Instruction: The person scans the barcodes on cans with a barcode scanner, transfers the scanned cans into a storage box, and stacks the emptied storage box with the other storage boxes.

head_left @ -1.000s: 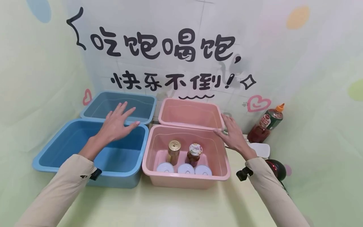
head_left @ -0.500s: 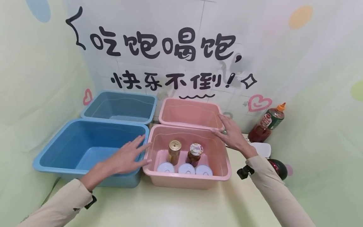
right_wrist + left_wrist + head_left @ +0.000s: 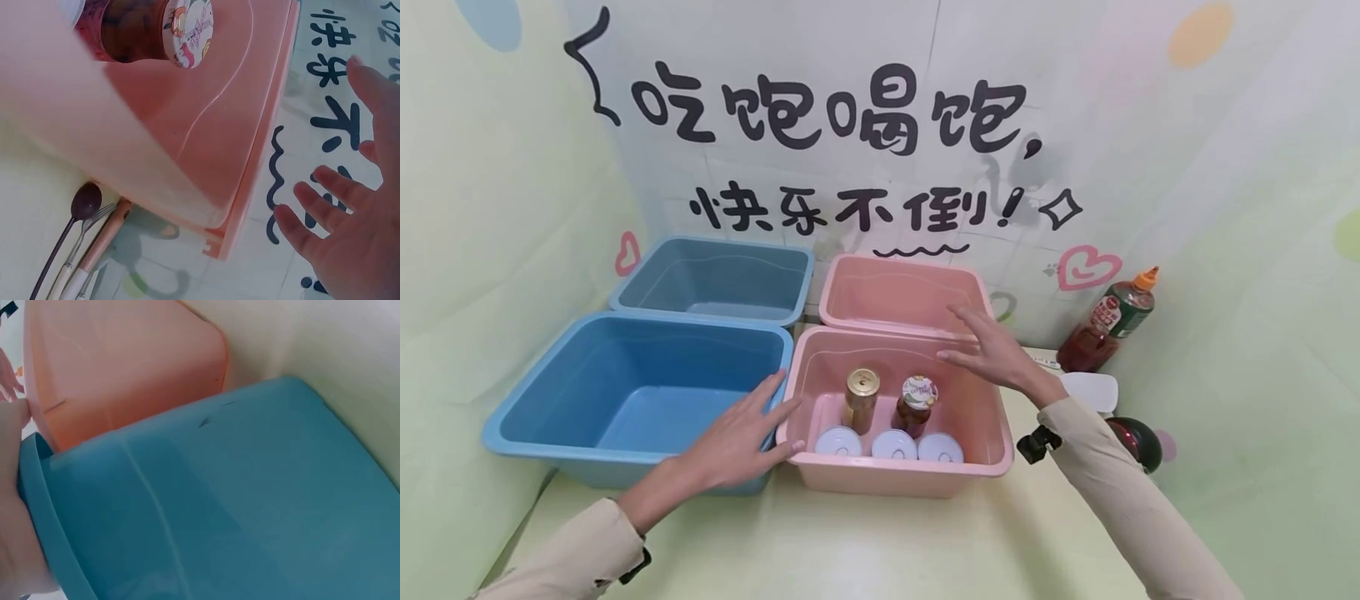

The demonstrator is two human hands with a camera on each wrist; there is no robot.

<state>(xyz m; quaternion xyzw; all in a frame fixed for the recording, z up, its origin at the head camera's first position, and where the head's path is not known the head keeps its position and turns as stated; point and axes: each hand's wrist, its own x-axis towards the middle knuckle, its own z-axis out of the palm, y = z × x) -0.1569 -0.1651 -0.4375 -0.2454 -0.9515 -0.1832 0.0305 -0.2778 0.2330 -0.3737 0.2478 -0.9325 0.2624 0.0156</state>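
Note:
My left hand (image 3: 737, 437), fingers stretched out, hovers over the right edge of the front blue bin (image 3: 561, 442), its fingertips by the left rim of the front pink bin (image 3: 917, 468). Touching or not, I cannot tell. Over the pink bin's far right part is my right hand (image 3: 996, 354), its fingers spread and holding nothing, also seen in the right wrist view. Inside that bin stand a gold-topped drink can (image 3: 861, 404), a dark glass jar (image 3: 913, 412) with a patterned lid and three tins with pale lids (image 3: 893, 445).
Behind stand a second blue bin (image 3: 730, 283) and a second pink bin (image 3: 902, 292), against a printed wall sheet. At right are an orange-capped squeeze bottle (image 3: 1105, 325), a white box-like item (image 3: 1090, 392) and a dark round object (image 3: 1135, 444). A spoon (image 3: 86, 201) and fork (image 3: 94, 219) lie beside the bins.
My left hand has come from above the blue bins down and right to the pink bin's left rim. My right hand has shifted slightly left over the pink bin.

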